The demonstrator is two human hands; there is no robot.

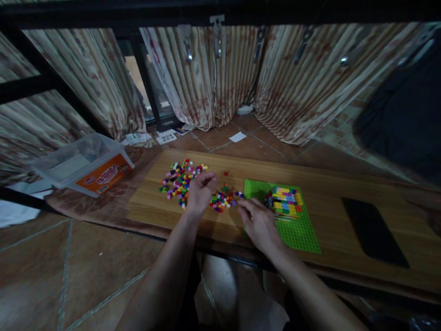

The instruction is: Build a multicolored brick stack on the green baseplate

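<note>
My left hand (200,192) is over the wooden board, between a large pile of small toy bricks (179,183) in many colours and a smaller pile of bricks (222,201). Its fingers are loosely bent and apart, and I see nothing in them. My right hand (258,223) reaches in at the right side of the smaller pile, fingers bent and tips close together; what they pinch, if anything, is too small to tell. Beside that hand, a block built of multicoloured bricks (285,202) stands on a green baseplate (303,239), partly covered by the hand.
A clear plastic tub (93,158) with an orange label stands left of the wooden board (151,202). On the board's right lies a dark flat phone-like slab (374,232). Papers (237,137) lie on the tiled floor before striped curtains (206,82). A dark shape (403,110) fills the upper right.
</note>
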